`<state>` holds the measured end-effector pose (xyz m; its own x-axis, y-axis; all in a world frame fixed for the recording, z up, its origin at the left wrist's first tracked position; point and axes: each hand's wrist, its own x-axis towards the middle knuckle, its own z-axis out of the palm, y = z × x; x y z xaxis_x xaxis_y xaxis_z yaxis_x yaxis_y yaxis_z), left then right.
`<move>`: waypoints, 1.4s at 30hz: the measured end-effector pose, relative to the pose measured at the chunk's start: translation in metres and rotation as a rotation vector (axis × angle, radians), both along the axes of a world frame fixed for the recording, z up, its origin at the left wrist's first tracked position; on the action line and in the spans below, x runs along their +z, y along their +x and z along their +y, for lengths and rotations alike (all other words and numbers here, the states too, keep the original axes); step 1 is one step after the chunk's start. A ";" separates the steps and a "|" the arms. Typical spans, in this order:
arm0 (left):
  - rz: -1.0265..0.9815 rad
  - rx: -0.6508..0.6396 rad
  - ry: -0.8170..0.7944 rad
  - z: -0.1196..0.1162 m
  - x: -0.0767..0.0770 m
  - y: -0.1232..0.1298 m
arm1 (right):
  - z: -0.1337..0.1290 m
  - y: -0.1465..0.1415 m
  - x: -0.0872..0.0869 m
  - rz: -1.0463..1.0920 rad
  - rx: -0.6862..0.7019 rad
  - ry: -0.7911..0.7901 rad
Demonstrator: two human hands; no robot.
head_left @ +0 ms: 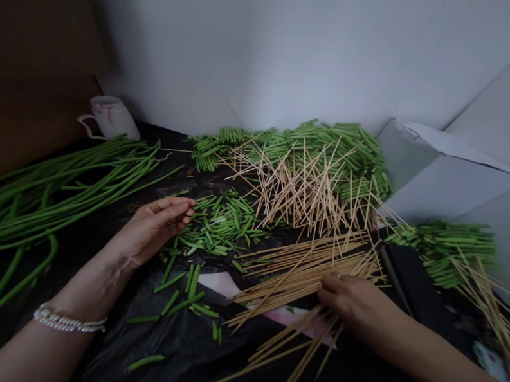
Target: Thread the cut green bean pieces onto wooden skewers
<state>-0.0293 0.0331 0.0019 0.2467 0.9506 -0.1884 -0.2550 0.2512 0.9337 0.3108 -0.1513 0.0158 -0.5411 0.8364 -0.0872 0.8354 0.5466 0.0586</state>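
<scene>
My left hand [159, 224] is raised beside the loose heap of short cut long bean pieces [225, 222]. Its thumb and fingers are pinched together, and whatever may be between them is too small to make out. Over the spread of bamboo skewers [291, 265] in front of me, my right hand [352, 298] has its fingers curled down among the sticks, closed on some of them. The fingertips there are partly hidden. Uncut long beans [75, 180] lie in a bundle to the left of my left hand.
Behind the heap, rows of threaded bean pieces [340, 147] have their skewers jutting forward. More skewered beans [456, 244] lie right, near a black flat object [397, 273] and a white box [440, 163]. A white mug [113, 118] stands back left. Black plastic sheeting [109, 362] covers the surface.
</scene>
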 end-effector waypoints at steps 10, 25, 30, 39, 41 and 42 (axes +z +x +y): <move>0.023 0.023 0.001 -0.003 0.004 0.004 | 0.010 0.002 0.007 -0.021 -0.037 0.083; 0.029 0.013 -0.018 -0.002 0.000 0.003 | -0.017 -0.050 0.040 0.169 0.093 0.062; 0.027 0.006 -0.013 -0.001 -0.002 0.003 | -0.062 -0.065 0.018 0.056 0.183 0.049; 0.037 -0.002 -0.021 -0.002 -0.002 0.003 | -0.074 -0.074 -0.026 0.025 0.174 0.236; 0.040 -0.004 -0.019 -0.002 -0.003 0.003 | -0.071 -0.075 -0.027 0.006 0.178 0.267; 0.042 -0.006 -0.016 -0.002 -0.003 0.003 | -0.069 -0.074 -0.026 -0.017 0.172 0.267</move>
